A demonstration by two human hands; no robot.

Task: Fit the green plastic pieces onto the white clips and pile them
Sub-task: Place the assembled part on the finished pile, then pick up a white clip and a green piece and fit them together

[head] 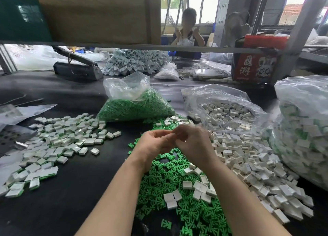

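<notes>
- Heaps of loose green pieces (179,196) and white clips (248,164) lie beneath the wrists; finished ones pile left (58,143).
- Left hand (156,143) and right hand (192,141) meet with fingers curled; blur hides what they pinch.
- Seating likely needs square alignment, then a firm press.

The red box (255,67) at the far right of the tabletop bears large white Chinese characters; they are too stylised to read with certainty.
</notes>
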